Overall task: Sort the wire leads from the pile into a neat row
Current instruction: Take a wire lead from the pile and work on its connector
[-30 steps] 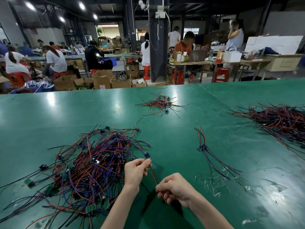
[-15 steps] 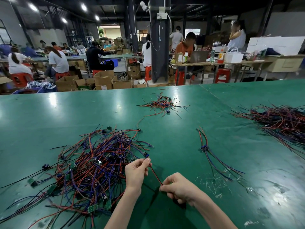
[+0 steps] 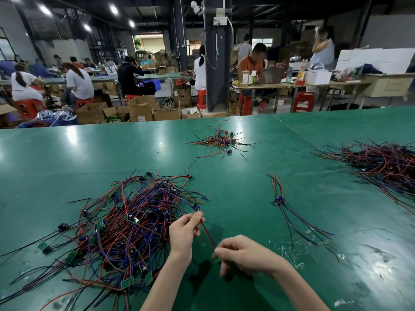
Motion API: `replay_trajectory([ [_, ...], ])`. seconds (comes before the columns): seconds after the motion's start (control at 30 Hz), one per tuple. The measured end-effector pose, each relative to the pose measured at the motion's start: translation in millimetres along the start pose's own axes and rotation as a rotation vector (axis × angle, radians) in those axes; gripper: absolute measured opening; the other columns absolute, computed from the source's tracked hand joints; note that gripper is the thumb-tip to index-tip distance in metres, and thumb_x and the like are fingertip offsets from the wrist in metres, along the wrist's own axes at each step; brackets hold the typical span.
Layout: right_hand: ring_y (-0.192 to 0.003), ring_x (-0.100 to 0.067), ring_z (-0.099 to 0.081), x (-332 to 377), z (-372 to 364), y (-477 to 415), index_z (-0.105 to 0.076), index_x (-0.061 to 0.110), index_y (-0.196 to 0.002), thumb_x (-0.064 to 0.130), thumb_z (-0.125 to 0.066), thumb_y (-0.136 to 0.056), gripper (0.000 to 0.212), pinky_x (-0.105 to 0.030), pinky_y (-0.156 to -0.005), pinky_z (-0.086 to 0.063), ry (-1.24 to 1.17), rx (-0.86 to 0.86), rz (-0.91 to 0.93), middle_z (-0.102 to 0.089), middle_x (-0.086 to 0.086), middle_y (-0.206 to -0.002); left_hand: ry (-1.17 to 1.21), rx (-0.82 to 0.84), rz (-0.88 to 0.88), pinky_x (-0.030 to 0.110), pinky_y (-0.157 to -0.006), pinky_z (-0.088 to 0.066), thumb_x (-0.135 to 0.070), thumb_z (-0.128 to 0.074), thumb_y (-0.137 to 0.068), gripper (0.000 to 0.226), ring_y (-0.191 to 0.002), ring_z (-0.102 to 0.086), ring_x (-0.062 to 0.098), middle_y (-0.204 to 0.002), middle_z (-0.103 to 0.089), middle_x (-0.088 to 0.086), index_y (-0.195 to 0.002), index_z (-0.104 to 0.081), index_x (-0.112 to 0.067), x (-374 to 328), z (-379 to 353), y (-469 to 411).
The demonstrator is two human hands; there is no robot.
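We have one red lead (image 3: 207, 234) stretched in the air between both hands, just right of the pile (image 3: 132, 223) and above the green table (image 3: 67, 158). The left hand (image 3: 183, 234) pinches the lead's upper end at its fingertips, the other fingers (image 3: 198, 231) loosely curled. A small blue plug (image 3: 195, 207) sits right at those fingertips, and we cannot tell whether it belongs to this lead or to the pile behind. The right hand (image 3: 244, 252) pinches the lower end, its fingers pressed together round the wire. To do this step well, we judge that the lead should be drawn sideways, away from the tangle, under light tension so that nothing loops round it and drags neighbours along. If it snags, we ease back and lift rather than tug, since the wire looks thin and the small green boards (image 3: 126, 282) in the pile probably catch easily. Once it is free, we carry it to the row (image 3: 279, 200) on the right, where a few leads already lie with their blue ends bunched together and their tails fanning toward us. We lay ours just beside them, plug level with theirs, wire running the same way and crossing none.
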State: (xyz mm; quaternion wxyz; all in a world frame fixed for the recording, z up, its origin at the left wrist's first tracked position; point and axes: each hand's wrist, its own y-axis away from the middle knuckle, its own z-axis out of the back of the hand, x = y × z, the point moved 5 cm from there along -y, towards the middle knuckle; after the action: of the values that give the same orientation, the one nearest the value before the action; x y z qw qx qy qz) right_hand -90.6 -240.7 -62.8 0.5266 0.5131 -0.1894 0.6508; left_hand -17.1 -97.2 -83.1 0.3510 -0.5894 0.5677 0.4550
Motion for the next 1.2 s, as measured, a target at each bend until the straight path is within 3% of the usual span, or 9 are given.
replay_trajectory([
  [0.07, -0.069, -0.004, -0.066, -1, 6, -2, -0.068, 0.013, -0.093, 0.049, -0.051, -0.093, 0.040, -0.025, -0.072, -0.050, 0.058, -0.097, 0.010, -0.075, 0.001, -0.078, 0.029, 0.020, 0.028, 0.015, -0.040, -0.036, 0.000, -0.064, -0.085, 0.013, -0.044, -0.045, 0.003, -0.060, -0.065, 0.006, -0.073, -0.068, 0.000, 0, -4, 4],
  [0.1, -0.069, -0.004, -0.065, -1, 9, -3, -0.069, 0.013, -0.089, 0.051, -0.052, -0.093, 0.042, -0.024, -0.073, -0.049, 0.061, -0.162, 0.022, -0.075, 0.001, -0.078, 0.035, 0.032, 0.041, 0.015, -0.039, -0.034, 0.001, -0.064, -0.085, 0.013, -0.043, -0.044, 0.003, -0.060, -0.064, 0.006, -0.073, -0.067, 0.001, 1, -7, 6],
  [0.17, -0.053, -0.005, -0.055, -3, 15, -7, -0.069, 0.010, -0.083, 0.048, -0.057, -0.091, 0.041, -0.023, -0.056, -0.044, -0.010, -0.306, 0.044, -0.075, -0.003, -0.077, 0.010, 0.076, 0.061, 0.014, -0.038, -0.032, 0.001, -0.064, -0.085, 0.012, -0.042, -0.041, 0.004, -0.058, -0.063, 0.006, -0.074, -0.067, 0.002, 3, -15, 10],
  [0.23, -0.038, -0.007, -0.039, -5, 17, -10, -0.069, 0.010, -0.078, 0.041, -0.063, -0.088, 0.033, -0.020, -0.038, -0.031, -0.156, -0.422, 0.053, -0.073, -0.010, -0.077, -0.035, 0.133, 0.068, 0.014, -0.039, -0.033, -0.001, -0.066, -0.084, 0.011, -0.041, -0.041, 0.004, -0.055, -0.061, 0.003, -0.074, -0.068, 0.001, 7, -24, 17],
  [0.33, -0.031, -0.011, -0.033, -9, 17, -11, -0.067, 0.012, -0.070, 0.024, -0.067, -0.088, 0.021, -0.019, -0.033, -0.025, -0.378, -0.486, 0.062, -0.069, -0.010, -0.065, -0.051, 0.190, 0.073, 0.014, -0.039, -0.033, -0.001, -0.067, -0.083, 0.012, -0.038, -0.040, 0.004, -0.050, -0.058, 0.000, -0.071, -0.068, -0.002, 12, -31, 25],
  [0.5, -0.028, -0.008, -0.033, -9, 13, -14, -0.060, 0.004, -0.072, 0.008, -0.062, -0.090, 0.019, -0.017, -0.029, -0.026, -0.474, -0.455, 0.045, -0.064, -0.006, -0.055, -0.109, 0.215, 0.038, 0.014, -0.039, -0.030, -0.001, -0.068, -0.082, 0.009, -0.039, -0.038, 0.004, -0.054, -0.059, 0.003, -0.073, -0.069, 0.001, 10, -31, 22],
  [0.63, -0.028, -0.006, -0.035, -5, 5, -16, -0.059, 0.006, -0.076, 0.002, -0.060, -0.089, 0.014, -0.017, -0.029, -0.028, -0.454, -0.376, 0.031, -0.065, -0.004, -0.055, -0.105, 0.143, 0.041, 0.015, -0.039, -0.029, 0.001, -0.068, -0.082, 0.009, -0.040, -0.037, 0.005, -0.056, -0.061, 0.005, -0.074, -0.068, 0.004, 9, -22, 16],
  [0.9, -0.034, -0.004, -0.035, -2, -4, -3, -0.061, 0.009, -0.080, 0.010, -0.064, -0.089, 0.009, -0.016, -0.033, -0.030, -0.288, -0.077, -0.006, -0.067, -0.001, -0.060, -0.032, 0.003, 0.042, 0.014, -0.039, -0.031, 0.001, -0.066, -0.084, 0.010, -0.044, -0.039, 0.005, -0.060, -0.064, 0.007, -0.075, -0.067, 0.004, -5, 0, 0],
  [1.2, -0.044, 0.002, -0.049, 11, -7, 1, -0.062, 0.020, -0.092, 0.009, -0.059, -0.091, 0.011, -0.011, -0.042, -0.032, -0.063, -0.041, 0.110, -0.062, 0.006, -0.062, 0.033, -0.026, 0.059, 0.013, -0.039, -0.034, 0.001, -0.062, -0.087, 0.008, -0.042, -0.042, 0.003, -0.063, -0.064, 0.009, -0.082, -0.066, 0.005, -10, 6, -3],
])
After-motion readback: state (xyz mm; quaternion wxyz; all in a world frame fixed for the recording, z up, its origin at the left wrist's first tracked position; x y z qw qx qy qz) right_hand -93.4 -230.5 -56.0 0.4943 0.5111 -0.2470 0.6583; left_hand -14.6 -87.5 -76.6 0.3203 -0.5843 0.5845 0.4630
